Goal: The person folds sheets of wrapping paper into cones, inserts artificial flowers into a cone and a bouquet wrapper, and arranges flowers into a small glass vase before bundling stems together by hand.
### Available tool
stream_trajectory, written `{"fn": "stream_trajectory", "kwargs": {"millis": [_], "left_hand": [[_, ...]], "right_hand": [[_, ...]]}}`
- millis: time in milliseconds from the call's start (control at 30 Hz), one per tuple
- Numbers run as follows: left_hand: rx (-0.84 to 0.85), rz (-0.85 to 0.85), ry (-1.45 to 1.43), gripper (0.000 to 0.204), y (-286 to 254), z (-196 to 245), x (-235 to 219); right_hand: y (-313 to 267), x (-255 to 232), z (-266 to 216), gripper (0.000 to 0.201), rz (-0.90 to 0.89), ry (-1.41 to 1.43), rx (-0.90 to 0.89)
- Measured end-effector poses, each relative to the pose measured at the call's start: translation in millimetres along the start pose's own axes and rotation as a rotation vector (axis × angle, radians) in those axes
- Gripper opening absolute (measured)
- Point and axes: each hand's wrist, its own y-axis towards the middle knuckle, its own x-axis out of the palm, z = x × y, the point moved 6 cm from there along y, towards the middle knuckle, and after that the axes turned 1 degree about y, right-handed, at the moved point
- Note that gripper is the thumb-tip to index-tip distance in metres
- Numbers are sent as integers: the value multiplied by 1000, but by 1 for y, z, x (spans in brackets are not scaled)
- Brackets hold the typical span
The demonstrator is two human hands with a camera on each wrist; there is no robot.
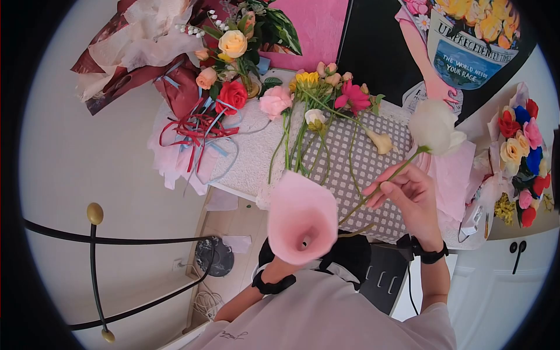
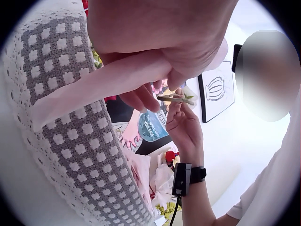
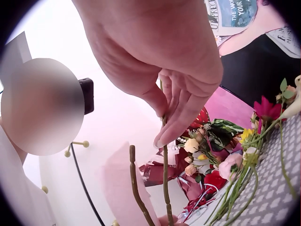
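My right hand (image 1: 408,195) pinches the thin green stem of a white flower (image 1: 434,128) between thumb and fingertips, its bloom up and to the right. In the right wrist view, the stem (image 3: 165,181) runs down from the fingertips, beside a second stem piece (image 3: 135,188) with a blunt end. My left hand (image 1: 279,270) grips a sheet of pale pink paper (image 1: 303,216) rolled into a cone, its wide mouth facing the head camera. The paper hides most of that hand's fingers in the head view. In the left wrist view, the rolled paper (image 2: 103,84) crosses beneath the palm.
Loose flowers, including a pink bloom (image 1: 275,103) and a magenta one (image 1: 353,97), lie on the checked cloth (image 1: 373,151). Wrapped bouquets (image 1: 175,81) and ribbons (image 1: 201,129) are at the left, another bouquet (image 1: 525,146) at the right. A black rail (image 1: 146,240) stands lower left.
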Motion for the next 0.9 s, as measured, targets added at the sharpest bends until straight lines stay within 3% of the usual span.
{"fn": "stream_trajectory", "kwargs": {"millis": [33,100,133,167,233,367,500,567,633,767,833,900], "left_hand": [[11,-48,-68,33,-5,0,3],[92,-165,59,34,-2,-7,8],[25,-227,3,36,-5,-8,11],[26,-225,3,36,-3,-4,10],[84,-233,118,56,-1,3,10],[86,-204,1,54,4,-7,20],[109,-227,111,49,6,10,24],[130,-270,140,47,6,9,32],[-33,-229,108,42,7,1,37],[49,-196,103,34,14,11,51],[32,-235,70,33,16,14,58],[9,-268,42,32,14,18,65]], "right_hand": [[-2,1,2,12,1,0,0],[-4,2,7,11,-5,-29,23],[-5,3,9,11,-7,-29,23],[-6,2,9,11,11,-28,17],[-11,2,10,11,29,-30,10],[-23,-4,5,12,45,-56,-26],[-41,-12,-12,20,4,-164,-85],[-53,-19,-24,22,43,-160,-87],[-65,-23,-36,24,74,-159,-88],[-86,-33,-51,25,229,-123,-97],[-97,-34,-49,20,85,-188,-57],[-124,-56,-23,23,64,-283,-31]]}}
